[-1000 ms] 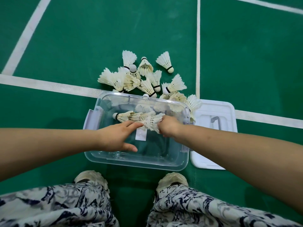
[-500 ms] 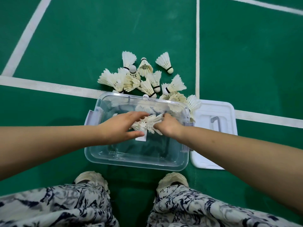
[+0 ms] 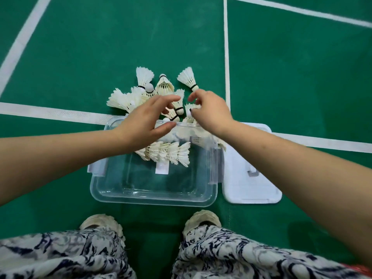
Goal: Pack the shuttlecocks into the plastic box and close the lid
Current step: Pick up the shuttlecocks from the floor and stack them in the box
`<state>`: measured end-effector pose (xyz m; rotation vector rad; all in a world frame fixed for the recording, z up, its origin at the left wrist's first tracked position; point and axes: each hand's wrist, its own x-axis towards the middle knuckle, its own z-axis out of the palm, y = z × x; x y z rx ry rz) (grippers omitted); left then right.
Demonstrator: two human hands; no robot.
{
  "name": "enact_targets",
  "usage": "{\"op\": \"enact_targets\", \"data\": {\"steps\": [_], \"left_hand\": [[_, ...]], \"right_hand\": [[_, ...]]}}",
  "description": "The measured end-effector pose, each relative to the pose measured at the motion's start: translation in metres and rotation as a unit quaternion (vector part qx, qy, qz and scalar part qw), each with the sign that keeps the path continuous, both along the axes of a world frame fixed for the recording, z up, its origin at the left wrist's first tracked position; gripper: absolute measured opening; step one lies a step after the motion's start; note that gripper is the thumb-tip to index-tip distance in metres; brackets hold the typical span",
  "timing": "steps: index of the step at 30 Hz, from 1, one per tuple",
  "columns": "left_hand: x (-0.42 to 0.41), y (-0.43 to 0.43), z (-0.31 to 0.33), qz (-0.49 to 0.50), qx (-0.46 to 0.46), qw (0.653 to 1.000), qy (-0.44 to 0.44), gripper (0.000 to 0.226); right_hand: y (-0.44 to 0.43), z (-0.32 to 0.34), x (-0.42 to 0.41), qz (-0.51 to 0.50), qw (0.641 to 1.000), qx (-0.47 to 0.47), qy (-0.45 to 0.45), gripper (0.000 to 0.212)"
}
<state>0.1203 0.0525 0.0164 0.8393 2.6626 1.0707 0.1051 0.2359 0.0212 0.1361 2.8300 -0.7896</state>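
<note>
A clear plastic box (image 3: 155,190) sits open on the green court floor (image 3: 80,47), just in front of the person's two shoes, with its white lid (image 3: 251,178) lying flat on the floor touching the box's right side. Inside the box, against the far wall, a short row of shuttlecocks (image 3: 171,153) lies on its side, feathers fanned toward the right. Beyond the far rim a loose pile of white feather shuttlecocks (image 3: 145,87) rests on the floor across a white court line (image 3: 50,113). Both arms reach over the box to that pile. The left hand (image 3: 145,119) hovers with fingers spread and curved, holding nothing. The right hand (image 3: 211,111) has its fingers curled down among the shuttlecocks; whether it has gripped one cannot be told.
</note>
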Motion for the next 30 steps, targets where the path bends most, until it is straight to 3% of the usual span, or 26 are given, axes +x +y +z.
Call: {"op": "enact_targets", "data": {"steps": [3, 8, 14, 18, 23, 30], "left_hand": [[-0.007, -0.003, 0.0, 0.016, -0.02, 1.0, -0.003, 0.054], [-0.015, -0.009, -0.004, 0.035, -0.031, 0.999, -0.014, 0.05], [-0.024, -0.011, -0.011, 0.04, -0.037, 0.998, -0.02, 0.051], [-0.028, -0.015, -0.015, 0.044, -0.038, 0.998, -0.021, 0.052], [-0.024, -0.02, -0.022, 0.04, -0.043, 0.998, -0.039, 0.053], [-0.02, -0.02, -0.013, 0.045, -0.036, 0.998, -0.039, 0.052]], "right_hand": [[0.026, -0.022, -0.02, 0.017, 0.994, 0.092, -0.06, 0.057], [0.038, -0.045, -0.041, 0.068, 0.976, 0.136, -0.154, 0.079], [0.022, -0.064, -0.059, 0.174, 0.954, 0.197, -0.146, 0.079], [0.02, -0.072, -0.067, 0.174, 0.955, 0.18, -0.158, 0.066], [0.018, -0.075, -0.066, 0.172, 0.97, 0.148, -0.088, 0.027], [0.019, -0.056, -0.068, 0.102, 0.99, 0.098, 0.009, 0.018]]}}
